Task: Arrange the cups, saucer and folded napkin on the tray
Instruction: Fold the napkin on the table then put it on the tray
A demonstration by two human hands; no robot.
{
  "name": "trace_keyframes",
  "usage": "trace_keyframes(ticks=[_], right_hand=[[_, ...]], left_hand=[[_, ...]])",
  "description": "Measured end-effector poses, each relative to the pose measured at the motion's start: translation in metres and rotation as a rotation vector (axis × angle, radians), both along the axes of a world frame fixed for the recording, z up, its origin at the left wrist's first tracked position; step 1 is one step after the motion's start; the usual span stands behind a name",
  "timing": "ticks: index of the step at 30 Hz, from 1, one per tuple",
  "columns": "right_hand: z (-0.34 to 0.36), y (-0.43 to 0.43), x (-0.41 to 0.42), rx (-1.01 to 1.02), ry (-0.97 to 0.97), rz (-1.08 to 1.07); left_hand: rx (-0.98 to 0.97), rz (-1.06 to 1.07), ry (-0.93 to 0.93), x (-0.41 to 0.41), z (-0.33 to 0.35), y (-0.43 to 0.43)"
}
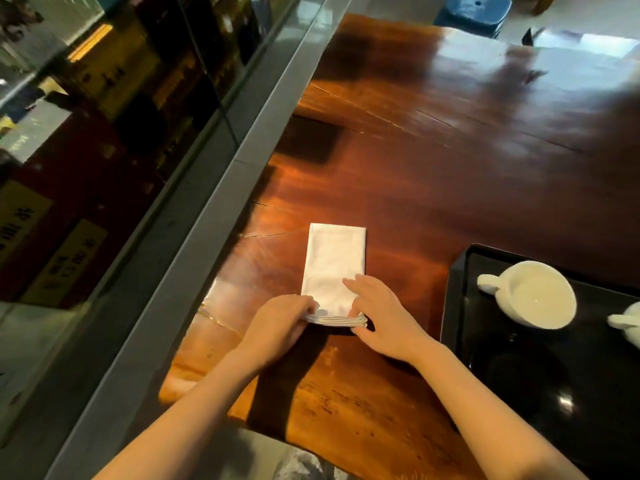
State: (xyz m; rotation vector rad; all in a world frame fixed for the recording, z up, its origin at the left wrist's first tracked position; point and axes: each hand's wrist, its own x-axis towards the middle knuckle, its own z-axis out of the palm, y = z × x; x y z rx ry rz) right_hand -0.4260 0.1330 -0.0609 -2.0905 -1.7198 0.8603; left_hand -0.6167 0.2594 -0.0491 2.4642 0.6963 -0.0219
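A white folded napkin (332, 265) lies as a long rectangle on the wooden table, left of the tray. My left hand (280, 323) pinches its near left corner. My right hand (377, 313) rests on its near right corner, thumb under the layered edge and fingers spread on top. A black tray (457, 306) sits at the right with a white cup (533, 296) on it, handle pointing left. A second white cup (628, 318) shows partly at the right frame edge. No saucer is in sight.
The glossy dark wooden table (450, 168) stretches away ahead. A grey ledge (214, 188) and a glass display wall (104, 116) run along its left side. A blue stool (474, 12) stands beyond the far end. A dark rectangular recess (308, 140) lies near the table's left edge.
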Motion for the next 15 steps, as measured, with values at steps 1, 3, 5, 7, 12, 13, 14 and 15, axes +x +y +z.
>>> trace_keyframes(ticks=[1, 3, 5, 7, 12, 13, 14, 15], right_hand=[[0.0, 0.005, 0.003, -0.01, -0.027, 0.051], [-0.001, 0.013, 0.009, -0.058, -0.021, 0.101], [-0.001, 0.017, 0.013, -0.139, 0.07, 0.078], [0.0, 0.017, 0.018, -0.202, 0.135, 0.015], [-0.001, 0.017, 0.023, -0.18, 0.147, -0.033], [-0.002, 0.017, 0.024, -0.165, 0.154, -0.042], [-0.002, 0.016, 0.025, -0.151, 0.156, -0.047], [-0.002, 0.016, 0.026, -0.145, 0.158, -0.053]], left_hand=[[0.01, -0.005, 0.003, 0.001, -0.001, 0.001], [0.018, -0.02, -0.014, 0.002, -0.001, 0.004], [0.024, -0.06, -0.039, 0.004, -0.001, 0.01], [0.018, -0.111, -0.048, 0.008, -0.001, 0.017], [-0.006, -0.191, 0.033, 0.022, -0.005, 0.037], [0.004, -0.204, 0.042, 0.023, -0.005, 0.038], [0.004, -0.207, 0.048, 0.024, -0.005, 0.039], [-0.005, -0.196, 0.046, 0.023, -0.005, 0.04]])
